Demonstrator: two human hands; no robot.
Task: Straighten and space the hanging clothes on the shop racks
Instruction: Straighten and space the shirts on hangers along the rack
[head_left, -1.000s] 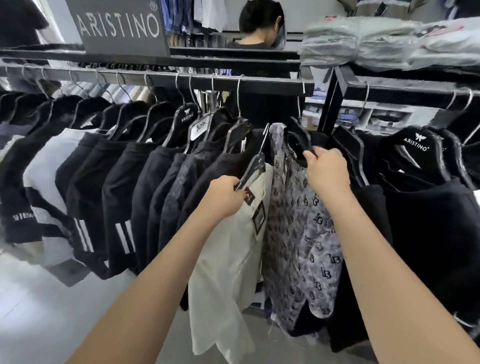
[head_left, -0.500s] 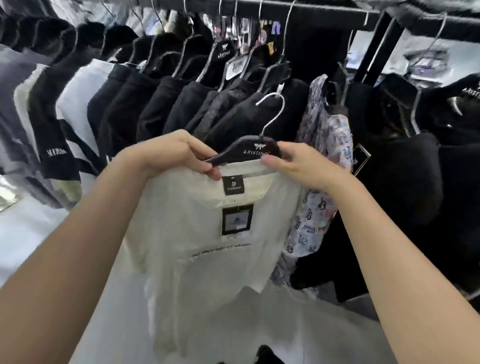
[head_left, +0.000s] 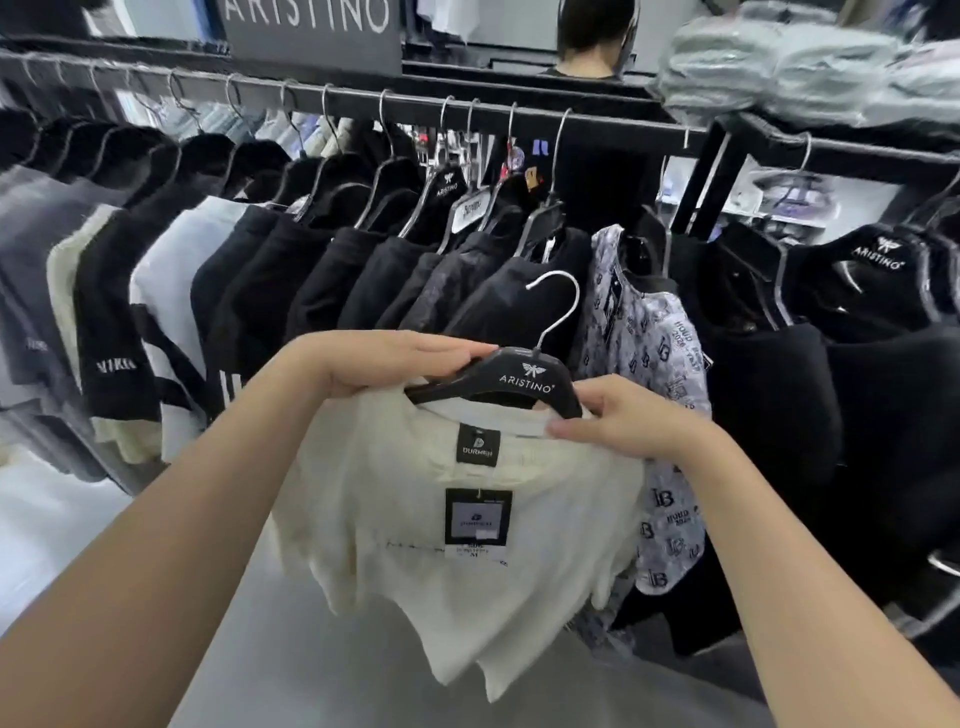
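Note:
A cream shirt (head_left: 395, 519) hangs on a black hanger (head_left: 519, 382) marked ARISTINO, held off the rail in front of me. My left hand (head_left: 374, 364) grips the hanger's left shoulder and the shirt's collar. My right hand (head_left: 623, 418) pinches the hanger's right end and the collar. The hanger's metal hook (head_left: 563, 301) points up, free of the black rail (head_left: 467, 111). A row of mostly black garments (head_left: 332, 280) hangs along the rail behind, with a grey patterned shirt (head_left: 644, 332) just right of my hands.
A second rack (head_left: 831, 150) at right carries black tops. Folded bagged clothes (head_left: 779, 78) lie on its top shelf. A brand sign (head_left: 311, 26) stands above the rail, and a person (head_left: 592, 36) stands behind it. Pale floor (head_left: 62, 519) lies below left.
The cream shirt came off the rail a second ago, and both hands now hold it facing me. Since half a second ago the view has tilted up; my grip is unchanged.

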